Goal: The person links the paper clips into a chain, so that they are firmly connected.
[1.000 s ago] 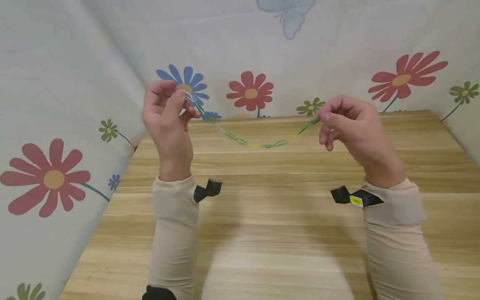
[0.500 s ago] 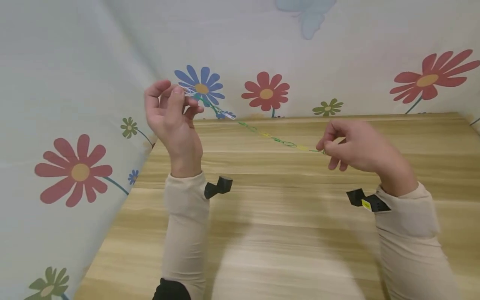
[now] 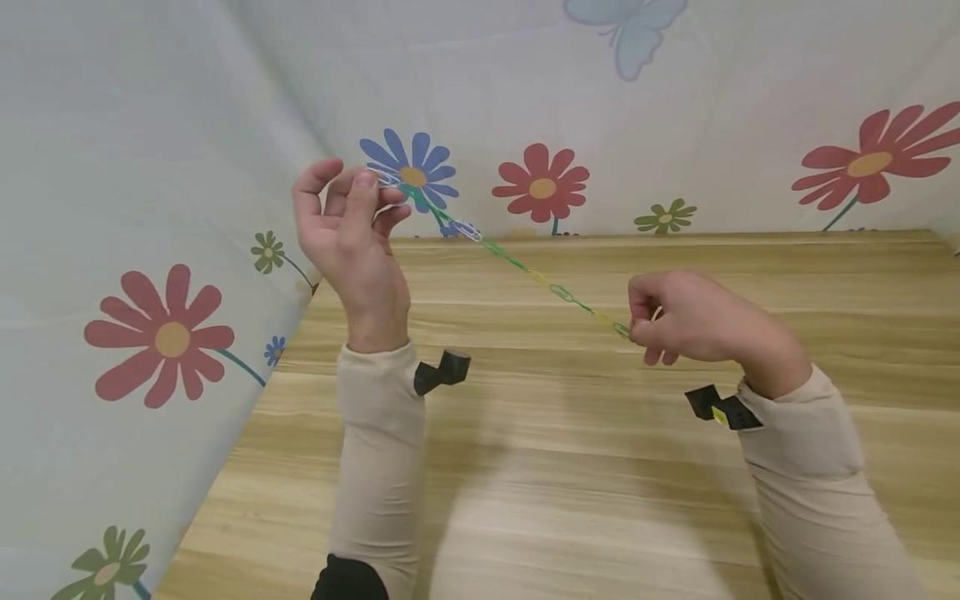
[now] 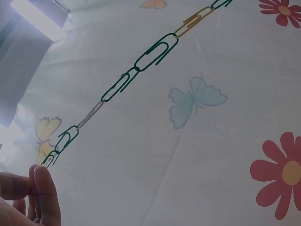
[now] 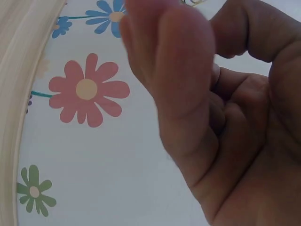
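Note:
A chain of linked paper clips (image 3: 561,292) in green, yellow and white runs straight between my hands, sloping down to the right above the table. My left hand (image 3: 356,225) is raised at the upper left and pinches the white-clip end between thumb and finger. Lower at the right, my right hand (image 3: 697,321) pinches the other end by a green clip (image 3: 621,330). In the left wrist view the paper clips (image 4: 157,52) stretch up and away from the fingertips (image 4: 46,176). The right wrist view shows mostly curled fingers (image 5: 183,70), with the chain barely visible at the top edge.
Beneath both hands lies a wood-grain table (image 3: 540,467). A pale cloth backdrop (image 3: 480,83) printed with flowers and a butterfly rises behind the table and along its left side. Small black cameras (image 3: 442,372) are strapped to both wrists.
My right hand has moved down, still pinching its end. The paper clip chain has gone from a sagging curve to a taut diagonal. The left hand stays nearly in place while the head view shifts slightly.

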`<state>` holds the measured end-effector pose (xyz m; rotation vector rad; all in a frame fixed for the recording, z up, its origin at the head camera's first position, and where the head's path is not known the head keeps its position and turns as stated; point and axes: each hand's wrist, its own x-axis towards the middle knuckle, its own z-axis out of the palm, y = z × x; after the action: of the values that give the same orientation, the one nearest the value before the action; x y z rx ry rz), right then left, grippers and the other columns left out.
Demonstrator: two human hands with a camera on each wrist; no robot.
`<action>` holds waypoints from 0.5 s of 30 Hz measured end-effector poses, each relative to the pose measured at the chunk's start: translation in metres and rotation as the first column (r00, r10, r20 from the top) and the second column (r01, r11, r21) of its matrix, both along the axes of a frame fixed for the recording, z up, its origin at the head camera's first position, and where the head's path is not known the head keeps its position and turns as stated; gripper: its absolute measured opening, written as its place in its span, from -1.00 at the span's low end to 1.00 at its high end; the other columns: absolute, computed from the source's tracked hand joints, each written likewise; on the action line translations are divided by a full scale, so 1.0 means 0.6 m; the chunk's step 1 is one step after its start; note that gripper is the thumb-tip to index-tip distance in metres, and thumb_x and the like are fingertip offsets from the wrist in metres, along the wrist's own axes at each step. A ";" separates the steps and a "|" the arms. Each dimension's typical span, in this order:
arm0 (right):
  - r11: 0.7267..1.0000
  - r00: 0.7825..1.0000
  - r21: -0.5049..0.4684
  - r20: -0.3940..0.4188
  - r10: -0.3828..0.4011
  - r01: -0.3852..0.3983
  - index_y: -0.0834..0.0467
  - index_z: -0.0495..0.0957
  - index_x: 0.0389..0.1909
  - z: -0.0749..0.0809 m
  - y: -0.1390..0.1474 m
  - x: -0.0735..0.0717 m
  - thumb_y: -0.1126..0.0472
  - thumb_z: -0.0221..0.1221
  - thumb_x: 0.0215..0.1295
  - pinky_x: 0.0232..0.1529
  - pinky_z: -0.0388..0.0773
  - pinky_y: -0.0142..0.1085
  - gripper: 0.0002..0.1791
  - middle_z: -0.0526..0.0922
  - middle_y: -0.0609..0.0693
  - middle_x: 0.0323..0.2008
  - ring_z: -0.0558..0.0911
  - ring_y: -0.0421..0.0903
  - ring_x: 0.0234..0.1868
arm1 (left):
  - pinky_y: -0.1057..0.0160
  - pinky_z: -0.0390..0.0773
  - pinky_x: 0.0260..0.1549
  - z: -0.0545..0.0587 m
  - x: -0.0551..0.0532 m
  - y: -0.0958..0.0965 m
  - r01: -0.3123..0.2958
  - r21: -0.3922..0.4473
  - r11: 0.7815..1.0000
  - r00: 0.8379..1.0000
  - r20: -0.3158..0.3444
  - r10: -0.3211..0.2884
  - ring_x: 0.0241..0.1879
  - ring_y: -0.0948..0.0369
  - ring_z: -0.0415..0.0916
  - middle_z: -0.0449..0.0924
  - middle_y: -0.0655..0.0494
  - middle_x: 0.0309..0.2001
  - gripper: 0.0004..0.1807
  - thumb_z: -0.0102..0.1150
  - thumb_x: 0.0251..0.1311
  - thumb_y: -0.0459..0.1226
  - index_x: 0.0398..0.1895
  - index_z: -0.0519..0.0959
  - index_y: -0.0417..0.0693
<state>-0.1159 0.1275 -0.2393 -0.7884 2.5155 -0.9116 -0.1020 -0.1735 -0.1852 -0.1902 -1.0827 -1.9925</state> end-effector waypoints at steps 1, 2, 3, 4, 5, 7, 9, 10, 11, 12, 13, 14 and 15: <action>1.000 1.000 0.010 -0.005 -0.008 0.008 0.16 0.38 -0.44 -0.001 0.000 0.001 0.37 0.06 0.20 -0.41 0.56 -0.19 -0.92 0.60 -0.03 -0.52 0.69 -0.10 -0.54 | 0.21 0.63 -0.48 0.000 -0.001 0.001 -0.001 0.007 1.000 1.000 0.006 0.001 -0.48 0.02 0.56 0.51 -0.15 -0.35 -0.76 0.17 0.28 -0.55 -0.06 0.39 -0.28; 1.000 1.000 0.016 -0.008 -0.010 0.010 0.16 0.37 -0.44 -0.002 -0.001 0.002 0.38 0.04 0.18 -0.41 0.54 -0.19 -0.91 0.59 -0.02 -0.54 0.68 -0.10 -0.56 | 0.21 0.63 -0.48 -0.001 -0.001 0.003 -0.003 0.006 1.000 1.000 0.006 0.003 -0.48 0.01 0.56 0.50 -0.16 -0.35 -0.75 0.17 0.28 -0.55 -0.05 0.38 -0.29; 1.000 1.000 0.017 -0.013 -0.010 0.010 0.16 0.36 -0.44 -0.004 -0.003 0.003 0.39 0.02 0.17 -0.42 0.51 -0.19 -0.91 0.57 -0.01 -0.56 0.66 -0.11 -0.58 | 0.21 0.63 -0.48 -0.001 -0.001 0.004 -0.004 0.007 1.000 1.000 0.004 0.004 -0.48 0.01 0.56 0.50 -0.16 -0.35 -0.75 0.17 0.28 -0.55 -0.05 0.38 -0.29; 1.000 1.000 0.014 -0.019 -0.010 0.011 0.16 0.35 -0.44 -0.006 -0.007 0.003 0.39 0.01 0.17 -0.42 0.50 -0.19 -0.91 0.56 0.00 -0.57 0.65 -0.11 -0.60 | 0.21 0.63 -0.48 0.000 -0.002 0.004 -0.005 0.017 1.000 1.000 0.007 0.005 -0.48 0.00 0.56 0.49 -0.16 -0.36 -0.74 0.17 0.28 -0.56 -0.05 0.38 -0.28; 1.000 1.000 0.003 -0.019 -0.008 0.008 0.15 0.35 -0.44 -0.007 -0.010 0.004 0.39 0.01 0.17 -0.42 0.50 -0.19 -0.91 0.56 0.00 -0.56 0.65 -0.12 -0.61 | 0.21 0.63 -0.49 0.001 -0.002 0.005 -0.005 0.032 0.999 1.000 0.008 0.005 -0.48 0.00 0.56 0.49 -0.17 -0.36 -0.74 0.18 0.27 -0.56 -0.05 0.38 -0.27; 0.999 1.000 -0.042 -0.004 0.011 -0.012 0.16 0.37 -0.42 -0.009 -0.019 0.005 0.41 0.01 0.20 -0.44 0.54 -0.19 -0.90 0.57 0.02 -0.52 0.63 -0.10 -0.62 | 0.21 0.64 -0.49 0.003 -0.002 0.002 -0.014 0.067 0.998 1.000 0.007 0.014 -0.48 -0.01 0.56 0.48 -0.19 -0.36 -0.73 0.18 0.26 -0.57 -0.05 0.39 -0.26; 0.995 0.999 -0.098 0.016 0.034 -0.033 0.17 0.40 -0.40 -0.010 -0.027 0.005 0.43 0.02 0.23 -0.47 0.59 -0.18 -0.89 0.58 0.03 -0.50 0.63 -0.07 -0.62 | 0.21 0.64 -0.49 0.006 0.000 -0.005 -0.032 0.100 0.994 0.999 -0.001 0.033 -0.48 -0.02 0.56 0.48 -0.20 -0.36 -0.72 0.17 0.27 -0.58 -0.04 0.38 -0.26; 0.990 0.998 -0.131 0.031 0.047 -0.043 0.18 0.41 -0.39 -0.010 -0.029 0.006 0.44 0.04 0.26 -0.49 0.59 -0.19 -0.89 0.58 0.04 -0.51 0.62 -0.06 -0.63 | 0.21 0.64 -0.49 0.006 0.001 -0.009 -0.044 0.116 0.992 0.999 -0.004 0.045 -0.48 -0.02 0.55 0.48 -0.21 -0.36 -0.73 0.17 0.27 -0.58 -0.04 0.38 -0.25; 0.986 0.997 -0.161 0.047 0.060 -0.052 0.19 0.42 -0.37 -0.010 -0.029 0.007 0.44 0.05 0.28 -0.50 0.59 -0.19 -0.89 0.58 0.04 -0.53 0.61 -0.04 -0.63 | 0.21 0.64 -0.49 0.007 0.001 -0.013 -0.056 0.135 0.989 0.998 -0.006 0.057 -0.47 -0.02 0.54 0.47 -0.22 -0.36 -0.73 0.16 0.28 -0.58 -0.03 0.38 -0.25; 0.981 0.995 -0.186 0.063 0.072 -0.060 0.19 0.43 -0.36 -0.009 -0.029 0.009 0.44 0.06 0.31 -0.53 0.57 -0.20 -0.89 0.57 0.05 -0.55 0.59 -0.03 -0.64 | 0.21 0.64 -0.47 0.008 0.002 -0.017 -0.072 0.151 0.986 0.997 -0.003 0.073 -0.46 -0.02 0.54 0.47 -0.22 -0.36 -0.72 0.16 0.28 -0.58 -0.03 0.38 -0.25; 0.976 0.993 -0.209 0.076 0.086 -0.068 0.20 0.43 -0.36 -0.009 -0.029 0.010 0.44 0.07 0.32 -0.55 0.55 -0.22 -0.90 0.55 0.05 -0.58 0.56 -0.03 -0.65 | 0.20 0.64 -0.45 0.009 0.002 -0.020 -0.090 0.167 0.982 0.996 0.000 0.091 -0.46 -0.03 0.53 0.47 -0.22 -0.37 -0.72 0.16 0.28 -0.58 -0.03 0.38 -0.25; 0.969 0.990 -0.235 0.091 0.103 -0.079 0.20 0.44 -0.36 -0.008 -0.029 0.012 0.44 0.09 0.33 -0.58 0.51 -0.24 -0.90 0.52 0.04 -0.61 0.53 -0.03 -0.66 | 0.20 0.65 -0.43 0.009 0.002 -0.024 -0.109 0.181 0.977 0.994 0.006 0.110 -0.45 -0.03 0.52 0.47 -0.22 -0.38 -0.72 0.16 0.28 -0.58 -0.03 0.38 -0.25; 0.960 0.986 -0.262 0.105 0.126 -0.095 0.20 0.44 -0.36 -0.007 -0.029 0.014 0.44 0.09 0.33 -0.59 0.46 -0.26 -0.89 0.49 0.04 -0.64 0.50 -0.04 -0.66 | 0.19 0.66 -0.42 0.009 0.001 -0.026 -0.129 0.190 0.973 0.992 0.010 0.129 -0.45 -0.04 0.52 0.47 -0.22 -0.39 -0.71 0.17 0.27 -0.58 -0.03 0.38 -0.25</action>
<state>-0.1072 0.1104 -0.2436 -0.9125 2.2525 -1.2233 -0.1013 -0.1891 -0.1796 -0.0195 -0.8734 -1.9639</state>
